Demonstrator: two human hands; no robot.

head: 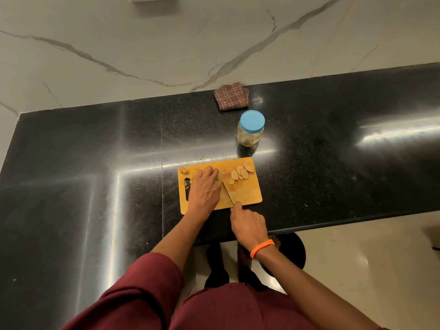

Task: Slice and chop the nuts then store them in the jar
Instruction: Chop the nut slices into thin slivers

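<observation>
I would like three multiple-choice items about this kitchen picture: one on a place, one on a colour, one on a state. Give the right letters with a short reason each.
1. Where does the jar stand?
A. on the board
B. on the counter beyond the board
C. on the cloth

2. What colour is the lid?
A. red
B. blue
C. white

3. What does the right hand do?
A. grips the knife
B. lies flat on the counter
C. lifts the jar

Answers:
1 B: the jar stands on the black counter, apart from the board.
2 B: the lid is light blue.
3 A: its fingers curl round the handle of the knife, whose blade lies over the board beside the left hand.
</observation>
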